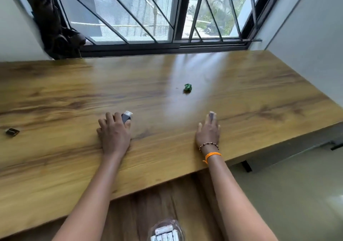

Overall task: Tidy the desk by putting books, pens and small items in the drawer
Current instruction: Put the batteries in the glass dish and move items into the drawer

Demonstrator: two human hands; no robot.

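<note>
On the wooden desk [167, 77], my left hand [114, 131] grips a small dark block with a white end [127, 117] between curled fingers and thumb. My right hand [208, 131] lies flat on the desk with straight fingers, its fingertips touching a small dark item [211, 115]. A crumpled green scrap [188, 88] sits farther back, between the two hands. A small dark brown piece [12, 131] lies at the far left. Below the front edge is a wooden surface, perhaps the open drawer [141, 207], holding a clear container of white pieces [165, 231].
A barred window [157, 14] runs along the desk's far edge, with a dark cloth [55, 27] hanging at its left corner. Walls close in both ends. To the right of the desk there is pale floor [287, 194] and a dark desk leg [246, 166].
</note>
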